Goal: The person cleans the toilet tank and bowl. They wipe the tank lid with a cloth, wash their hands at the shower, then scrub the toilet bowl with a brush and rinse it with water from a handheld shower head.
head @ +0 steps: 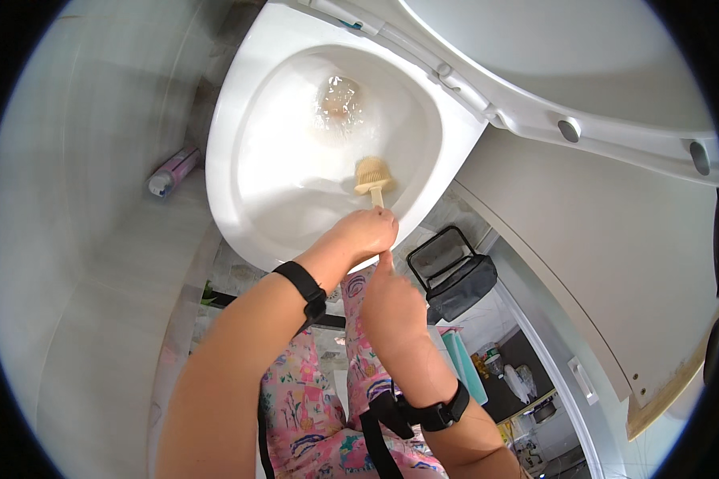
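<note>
In the head view, a beige toilet brush has its bristles against the inner wall of a white toilet bowl, on the side nearer me. My left hand is closed around its handle at the front rim. Just below, my right hand is closed on the lower part of the same handle, which is mostly hidden by the fingers. Rippled water with bright reflections lies at the bowl's far end. The toilet seat and lid are raised.
A pink and white bottle or can lies by the wall at left. A white cabinet panel stands at right. Beyond the front rim are a black-framed dark bin or bag and, lower right, a dark counter with plastic bags.
</note>
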`<state>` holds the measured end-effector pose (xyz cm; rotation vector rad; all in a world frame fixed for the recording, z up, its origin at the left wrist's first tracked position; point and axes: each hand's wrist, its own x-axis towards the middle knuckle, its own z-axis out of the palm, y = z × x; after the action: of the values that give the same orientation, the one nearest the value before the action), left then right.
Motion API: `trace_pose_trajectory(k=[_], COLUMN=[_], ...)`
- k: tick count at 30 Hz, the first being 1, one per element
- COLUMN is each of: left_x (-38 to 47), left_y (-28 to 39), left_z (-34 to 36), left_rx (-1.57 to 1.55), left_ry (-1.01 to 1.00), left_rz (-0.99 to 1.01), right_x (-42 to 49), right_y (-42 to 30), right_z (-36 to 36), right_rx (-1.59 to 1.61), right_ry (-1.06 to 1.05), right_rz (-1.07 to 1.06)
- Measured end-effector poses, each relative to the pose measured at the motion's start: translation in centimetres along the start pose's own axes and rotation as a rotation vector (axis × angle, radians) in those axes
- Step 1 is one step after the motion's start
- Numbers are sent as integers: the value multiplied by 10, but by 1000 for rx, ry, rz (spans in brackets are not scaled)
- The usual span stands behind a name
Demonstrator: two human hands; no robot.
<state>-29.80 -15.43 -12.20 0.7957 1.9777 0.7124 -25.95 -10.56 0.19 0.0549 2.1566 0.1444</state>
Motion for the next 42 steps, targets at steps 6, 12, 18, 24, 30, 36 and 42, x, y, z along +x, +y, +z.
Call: trace_pose_trajectory(k=[6,12,18,24,30,36,42], left_x=[32,52,21,27,30,-24,2], left_y=[-31,-81,-63,-52,-26,6,-11], left_z=[-24,-50,-48,-58,-29,-9,-25], left_rx=[129,181,36,-253,-222,-65,25], left_ry=[58,165,579,989,692,606,754], left_rz=[78,-255,-300,-448,-165,-40,9], right_x=[38,100,65,64,41,-18,21], right_y=[-13,-29,-26,-20,-3,-14,-18], right_z=[-14,-28,-34,-54,-14,21,29], right_rx=[285,541,559,556,991,1727,1917], right_ry=[157,179,370,415,364,-43,-13], right_rz=[107,7,38,-128,123,319,417])
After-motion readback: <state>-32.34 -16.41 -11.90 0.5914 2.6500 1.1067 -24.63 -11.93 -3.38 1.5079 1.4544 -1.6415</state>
